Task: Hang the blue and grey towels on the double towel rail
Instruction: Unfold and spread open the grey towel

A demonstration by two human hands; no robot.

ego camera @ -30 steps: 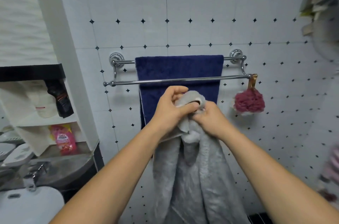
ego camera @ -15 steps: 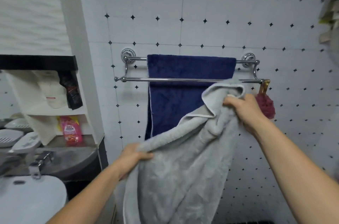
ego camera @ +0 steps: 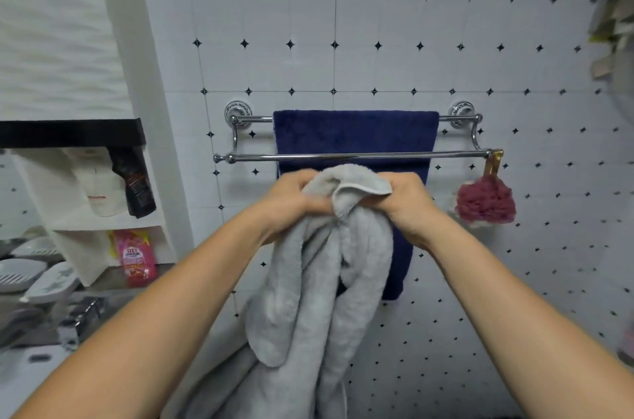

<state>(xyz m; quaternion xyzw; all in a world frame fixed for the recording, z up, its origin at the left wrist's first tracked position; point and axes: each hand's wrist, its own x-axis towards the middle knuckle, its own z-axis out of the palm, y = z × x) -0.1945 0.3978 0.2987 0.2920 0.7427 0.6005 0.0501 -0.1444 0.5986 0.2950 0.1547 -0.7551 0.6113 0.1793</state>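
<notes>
Hands (ego camera: 291, 200) (ego camera: 406, 204) grip grey towel (ego camera: 308, 298), prob. corners.

At frame centre, the left hand (ego camera: 291, 200) and right hand (ego camera: 404, 202) grip the bunched grey towel (ego camera: 319, 281) just below the double towel rail (ego camera: 343, 155) (blue towel (ego camera: 353, 134) draped over its upper bar).

We lose the lower end of the grey terry towel (ego camera: 308, 298) past the bottom edge, and its bunched top hides the fingertips of the left hand (ego camera: 291, 202) and right hand (ego camera: 406, 206) gripping it, plus part of the dark blue towel (ego camera: 353, 134) behind. The print on the pink plastic packet (ego camera: 135, 257) is too small for us to read, and the pale objects (ego camera: 614, 24) at the upper right edge blur beyond naming.
</notes>
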